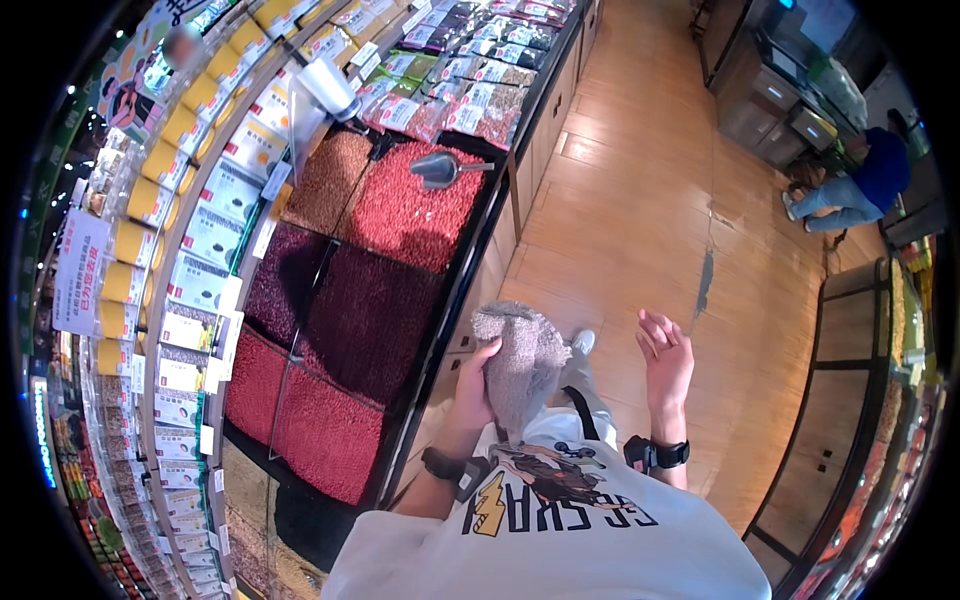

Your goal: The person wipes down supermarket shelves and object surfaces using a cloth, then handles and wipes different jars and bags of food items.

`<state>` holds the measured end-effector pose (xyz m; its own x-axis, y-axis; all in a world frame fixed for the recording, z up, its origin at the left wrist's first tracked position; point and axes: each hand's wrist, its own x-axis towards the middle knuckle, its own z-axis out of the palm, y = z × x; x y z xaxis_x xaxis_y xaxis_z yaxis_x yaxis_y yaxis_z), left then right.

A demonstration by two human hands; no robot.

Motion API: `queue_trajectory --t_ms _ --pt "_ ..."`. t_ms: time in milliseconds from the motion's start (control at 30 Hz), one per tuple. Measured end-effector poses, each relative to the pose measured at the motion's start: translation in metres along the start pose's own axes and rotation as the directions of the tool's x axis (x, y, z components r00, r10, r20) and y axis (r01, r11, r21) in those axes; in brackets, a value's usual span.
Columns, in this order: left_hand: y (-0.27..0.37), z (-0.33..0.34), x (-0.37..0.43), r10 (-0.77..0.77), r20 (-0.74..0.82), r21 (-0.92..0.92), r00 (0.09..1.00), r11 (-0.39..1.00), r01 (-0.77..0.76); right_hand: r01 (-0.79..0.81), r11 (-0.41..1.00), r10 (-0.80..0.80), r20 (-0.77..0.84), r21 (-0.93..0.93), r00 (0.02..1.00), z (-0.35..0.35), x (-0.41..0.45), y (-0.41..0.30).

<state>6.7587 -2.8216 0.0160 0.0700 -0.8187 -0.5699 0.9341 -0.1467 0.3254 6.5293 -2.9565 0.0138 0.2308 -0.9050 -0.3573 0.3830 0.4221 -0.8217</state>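
Note:
A crumpled grey-brown cloth (pixel 523 360) hangs in front of my body, with my left hand (pixel 477 382) gripping its left side. My thumb presses on the cloth and the other fingers are mostly hidden. Off to the right, over the floor, my right hand (pixel 664 356) is raised with its fingers bent and apart, holding nothing. To my left are open bins: one of red beans (pixel 330 427), one of dark purple grains or beans (pixel 379 315), and one of pinkish-red peanuts or beans (pixel 405 210). A metal scoop (pixel 437 169) rests on the pinkish-red ones.
Packaged goods (pixel 465 82) cover the counter's far end. Shelves of bags (pixel 202 225) rise behind the bins. A wooden cabinet (pixel 817 420) curves along the right. Brown floor (pixel 630 195) runs ahead. Another person (pixel 862 176) bends beside a desk (pixel 765 97) at the far right.

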Motion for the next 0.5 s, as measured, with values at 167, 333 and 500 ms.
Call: queue_trajectory --t_ms 167,333,500 --pt "0.001 0.065 0.086 -0.030 0.058 0.015 0.998 0.999 0.029 0.028 0.996 -0.029 0.017 0.082 0.999 -0.019 0.079 -0.053" --pt "-0.007 0.122 0.162 -0.046 0.053 0.011 0.998 0.999 0.045 0.040 0.999 -0.039 -0.032 0.027 0.999 -0.059 0.145 -0.098" --pt "0.007 0.142 0.215 -0.015 -0.100 -0.085 0.995 0.996 0.007 -0.009 1.000 0.009 -0.127 0.000 0.992 -0.077 0.208 -0.129"
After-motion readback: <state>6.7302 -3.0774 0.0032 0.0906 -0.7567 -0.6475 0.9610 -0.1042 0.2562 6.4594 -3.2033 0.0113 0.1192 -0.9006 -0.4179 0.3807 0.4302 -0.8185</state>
